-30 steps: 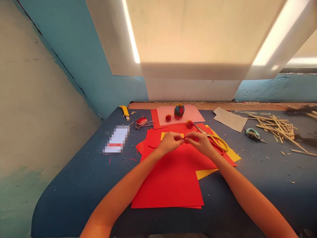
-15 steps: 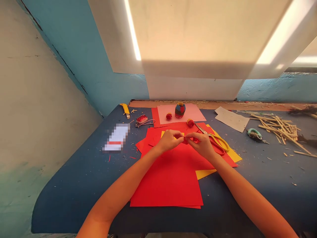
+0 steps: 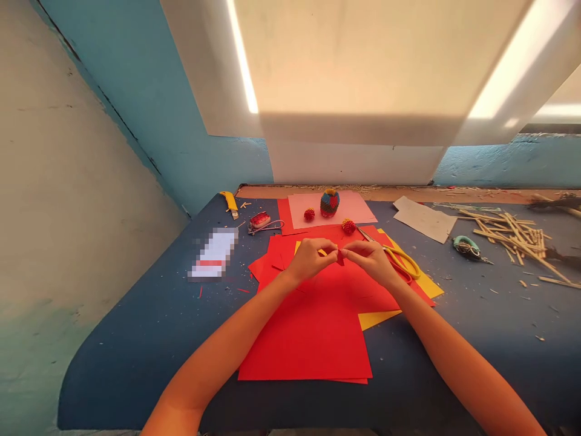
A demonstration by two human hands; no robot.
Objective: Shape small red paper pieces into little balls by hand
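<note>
Between my fingertips is a small piece of red paper [image 3: 340, 258], dark red and apparently folded. My left hand [image 3: 311, 259] pinches it from the left. From the right, the thumb and fingers of my right hand [image 3: 370, 260] close on its other side. Both hands are just above a pile of red paper sheets [image 3: 313, 333]. Scissors with yellow and red handles [image 3: 411, 263] lie right behind my right hand, their blades partly hidden by it. A yellow sheet [image 3: 429, 284] shows from under the red ones.
Beyond my hands, a multicoloured paper vase [image 3: 330, 203] and a red-yellow ball [image 3: 309, 214] stand on pink paper [image 3: 358, 209]; another ball [image 3: 348, 226] sits nearer. A yellow cutter [image 3: 230, 204] and red pouch [image 3: 260, 220] lie left. Thin sticks [image 3: 517, 233] and a keyring [image 3: 467, 247] lie right.
The red paper piece between my fingertips now shows more, hanging slightly below them. My right hand's fingers have straightened a little and shifted; my left hand stays almost in place.
</note>
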